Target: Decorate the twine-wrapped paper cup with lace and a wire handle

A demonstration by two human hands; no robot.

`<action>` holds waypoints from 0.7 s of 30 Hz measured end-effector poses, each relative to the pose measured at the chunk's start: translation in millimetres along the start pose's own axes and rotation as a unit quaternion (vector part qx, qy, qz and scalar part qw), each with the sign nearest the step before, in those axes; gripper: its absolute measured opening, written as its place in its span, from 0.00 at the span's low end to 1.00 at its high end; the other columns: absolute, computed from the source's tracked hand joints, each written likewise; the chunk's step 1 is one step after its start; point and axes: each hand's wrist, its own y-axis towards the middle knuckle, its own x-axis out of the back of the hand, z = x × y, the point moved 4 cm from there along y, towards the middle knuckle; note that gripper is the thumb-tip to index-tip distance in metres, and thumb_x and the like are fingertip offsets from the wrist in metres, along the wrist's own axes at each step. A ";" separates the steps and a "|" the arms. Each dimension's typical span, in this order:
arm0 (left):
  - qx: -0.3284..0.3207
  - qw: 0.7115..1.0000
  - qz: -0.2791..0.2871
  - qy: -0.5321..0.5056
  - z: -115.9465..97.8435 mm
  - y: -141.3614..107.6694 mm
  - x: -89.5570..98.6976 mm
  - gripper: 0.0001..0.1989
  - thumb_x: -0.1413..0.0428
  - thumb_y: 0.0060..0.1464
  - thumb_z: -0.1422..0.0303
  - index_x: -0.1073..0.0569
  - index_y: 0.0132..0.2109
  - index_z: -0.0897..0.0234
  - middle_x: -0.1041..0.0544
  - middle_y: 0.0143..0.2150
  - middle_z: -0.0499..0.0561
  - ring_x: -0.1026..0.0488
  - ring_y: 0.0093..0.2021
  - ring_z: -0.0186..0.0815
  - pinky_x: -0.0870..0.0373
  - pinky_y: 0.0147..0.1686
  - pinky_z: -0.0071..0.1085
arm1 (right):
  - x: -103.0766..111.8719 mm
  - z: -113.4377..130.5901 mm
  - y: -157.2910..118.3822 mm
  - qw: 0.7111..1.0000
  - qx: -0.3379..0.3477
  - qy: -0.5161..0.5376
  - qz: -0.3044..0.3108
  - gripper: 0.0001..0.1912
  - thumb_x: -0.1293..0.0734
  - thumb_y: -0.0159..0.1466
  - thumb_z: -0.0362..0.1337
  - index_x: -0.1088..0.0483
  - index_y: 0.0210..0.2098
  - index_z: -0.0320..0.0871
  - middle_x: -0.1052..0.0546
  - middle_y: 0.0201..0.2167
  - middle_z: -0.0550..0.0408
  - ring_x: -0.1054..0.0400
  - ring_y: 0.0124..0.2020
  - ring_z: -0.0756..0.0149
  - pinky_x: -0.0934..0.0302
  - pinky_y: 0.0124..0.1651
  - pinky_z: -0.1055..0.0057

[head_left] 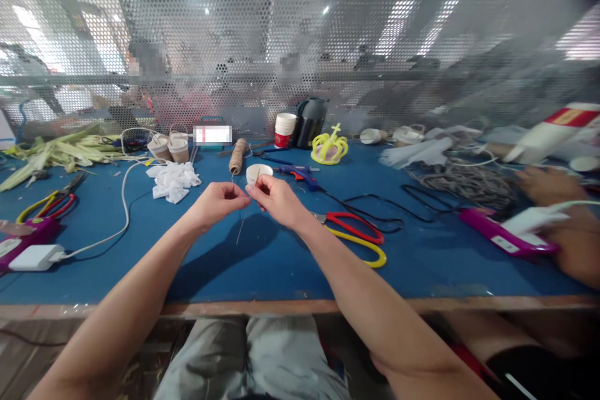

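My left hand is closed in a pinch on a thin strand of twine, whose loose end hangs below the fingers. Right beside it, my right hand pinches at the same strand, their fingertips almost meeting. Just behind the fingertips is a small white paper cup, partly covered by my right hand; whether the hand touches it I cannot tell. A roll of brown twine lies beyond my left hand. Scissors with red and yellow handles lie by my right forearm.
A blue glue gun trails a black cord to a purple power strip. Behind stand stacked paper cups, a dark jug and a yellow crown-shaped piece. White crumpled material lies left. Another person's hand rests at right.
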 end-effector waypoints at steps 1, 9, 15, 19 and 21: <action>0.000 1.000 -0.005 -0.002 0.3 0.2 -0.3 0.11 0.43 0.40 0.64 0.34 0.23 0.68 0.40 0.18 0.41 0.49 0.19 0.23 0.55 0.18 0.23 | -0.2 0.1 -0.1 1.000 0.001 -0.003 -0.004 0.13 0.40 0.58 0.41 0.45 0.21 0.42 0.40 0.14 0.63 0.46 0.17 0.75 0.50 0.22 0.75; 0.023 0.998 0.047 -0.041 0.3 0.6 -1.1 0.13 0.44 0.39 0.61 0.35 0.23 0.67 0.41 0.17 0.41 0.49 0.16 0.22 0.56 0.17 0.24 | -5.9 -0.5 0.3 0.985 0.001 0.149 0.081 0.10 0.40 0.58 0.42 0.40 0.27 0.41 0.36 0.19 0.61 0.42 0.19 0.75 0.44 0.23 0.75; 0.003 0.998 0.053 0.016 -2.6 -1.5 1.4 0.12 0.46 0.42 0.61 0.33 0.25 0.68 0.39 0.19 0.42 0.47 0.19 0.24 0.53 0.18 0.24 | -4.0 -5.9 1.1 0.994 -0.026 0.088 0.062 0.11 0.40 0.59 0.42 0.40 0.26 0.40 0.38 0.16 0.62 0.43 0.17 0.76 0.46 0.22 0.76; -0.016 0.998 0.027 0.058 -3.2 -0.3 2.4 0.11 0.46 0.41 0.63 0.33 0.23 0.68 0.39 0.18 0.42 0.48 0.19 0.24 0.52 0.19 0.24 | -4.6 -5.2 0.2 0.996 -0.026 0.058 0.061 0.11 0.40 0.58 0.42 0.40 0.26 0.40 0.38 0.16 0.63 0.44 0.17 0.75 0.47 0.21 0.76; -0.018 0.998 0.021 0.064 -2.3 0.7 2.2 0.10 0.46 0.40 0.64 0.33 0.23 0.68 0.39 0.18 0.42 0.47 0.20 0.25 0.52 0.20 0.24 | -4.9 -4.2 0.0 0.997 -0.026 0.048 0.060 0.12 0.40 0.58 0.43 0.40 0.26 0.40 0.38 0.16 0.63 0.44 0.17 0.75 0.48 0.21 0.76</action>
